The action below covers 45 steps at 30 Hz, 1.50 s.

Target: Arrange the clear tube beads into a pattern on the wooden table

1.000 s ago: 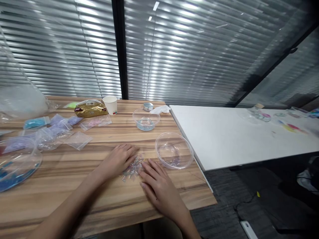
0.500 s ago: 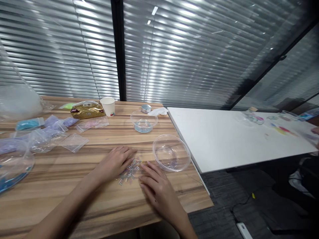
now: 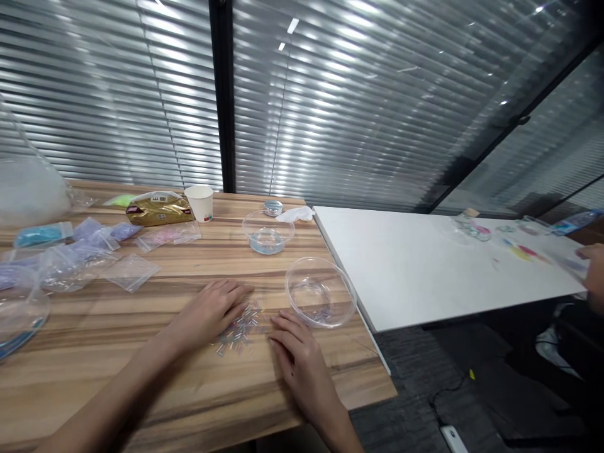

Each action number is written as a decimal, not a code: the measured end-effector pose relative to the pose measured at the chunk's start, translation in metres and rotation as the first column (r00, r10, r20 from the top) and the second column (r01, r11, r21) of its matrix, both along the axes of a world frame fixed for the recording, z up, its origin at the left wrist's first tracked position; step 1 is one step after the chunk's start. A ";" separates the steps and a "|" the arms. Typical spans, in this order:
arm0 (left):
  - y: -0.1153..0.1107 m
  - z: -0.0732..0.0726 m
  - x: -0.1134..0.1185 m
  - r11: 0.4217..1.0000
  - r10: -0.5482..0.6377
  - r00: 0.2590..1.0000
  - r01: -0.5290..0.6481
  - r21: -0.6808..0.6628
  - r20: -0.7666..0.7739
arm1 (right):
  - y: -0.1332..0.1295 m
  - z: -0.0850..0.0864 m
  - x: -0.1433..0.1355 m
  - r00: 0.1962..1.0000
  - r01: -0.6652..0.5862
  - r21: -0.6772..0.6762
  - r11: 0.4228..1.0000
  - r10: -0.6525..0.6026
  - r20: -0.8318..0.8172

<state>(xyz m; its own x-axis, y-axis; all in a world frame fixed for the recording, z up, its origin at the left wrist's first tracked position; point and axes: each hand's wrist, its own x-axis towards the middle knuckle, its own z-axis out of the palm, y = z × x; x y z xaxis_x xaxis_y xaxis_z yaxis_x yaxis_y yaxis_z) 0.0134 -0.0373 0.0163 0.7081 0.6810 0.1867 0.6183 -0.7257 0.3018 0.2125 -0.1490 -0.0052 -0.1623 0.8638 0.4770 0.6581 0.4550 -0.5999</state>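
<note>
A loose pile of small clear, iridescent tube beads [image 3: 240,332] lies on the wood-grain table [image 3: 226,390]. My left hand [image 3: 210,314] rests palm down at the pile's left edge, fingers extended and touching some beads. To the right of the pile, my right hand [image 3: 296,352] lies on the table with its fingers loosely bent and slightly apart, nothing visible in it. Just beyond it stands a clear round bowl [image 3: 346,308] with a few beads inside. Farther back is another clear bowl [image 3: 267,243] holding pale blue pieces.
Small bags of purple beads [image 3: 89,245], a gold tissue pack [image 3: 159,209] and a paper cup [image 3: 201,202] stand at the back left. A white table [image 3: 396,270] adjoins on the right, where another person's hand [image 3: 595,274] shows at the edge.
My right hand has drawn slightly away from the beads, widening the gap. The view has shifted a little, and the other person's hand shows more at the right edge.
</note>
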 end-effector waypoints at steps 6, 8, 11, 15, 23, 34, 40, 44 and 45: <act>-0.001 0.001 0.001 1.000 -0.008 1.000 0.008 -0.008 -0.009 | 0.000 -0.001 -0.002 0.999 0.011 0.003 1.000 -0.011 -0.046; -0.002 0.001 0.001 1.000 -0.008 1.000 0.008 -0.009 -0.008 | -0.001 -0.001 -0.003 0.999 0.017 0.004 1.000 -0.017 -0.051; -0.002 0.000 0.001 1.000 -0.006 1.000 0.006 -0.010 -0.014 | -0.001 -0.001 -0.004 0.998 0.028 0.008 1.000 -0.027 -0.062; -0.002 0.000 0.001 1.000 -0.001 1.000 0.001 -0.015 -0.024 | -0.001 -0.001 -0.004 0.997 0.037 -0.005 0.999 -0.037 -0.069; -0.001 0.002 0.001 0.999 -0.011 0.999 0.009 -0.035 -0.039 | 0.001 -0.003 -0.007 0.998 0.054 0.029 0.998 -0.052 -0.041; -0.001 0.001 0.001 1.000 -0.019 0.999 0.019 -0.008 -0.035 | 0.004 -0.001 -0.009 1.000 -0.026 0.036 0.999 0.027 -0.014; 0.000 -0.003 -0.001 1.000 -0.018 1.000 0.018 0.004 -0.025 | 0.005 0.001 -0.010 0.999 -0.033 0.015 0.999 0.033 0.001; 0.000 -0.002 -0.001 1.000 -0.016 0.999 0.016 -0.005 -0.034 | 0.005 0.003 -0.009 0.998 -0.055 0.025 0.998 0.055 0.018; -0.001 -0.001 -0.001 1.000 -0.015 0.999 0.014 -0.010 -0.039 | 0.005 0.003 -0.009 0.998 -0.062 0.031 0.998 0.061 0.021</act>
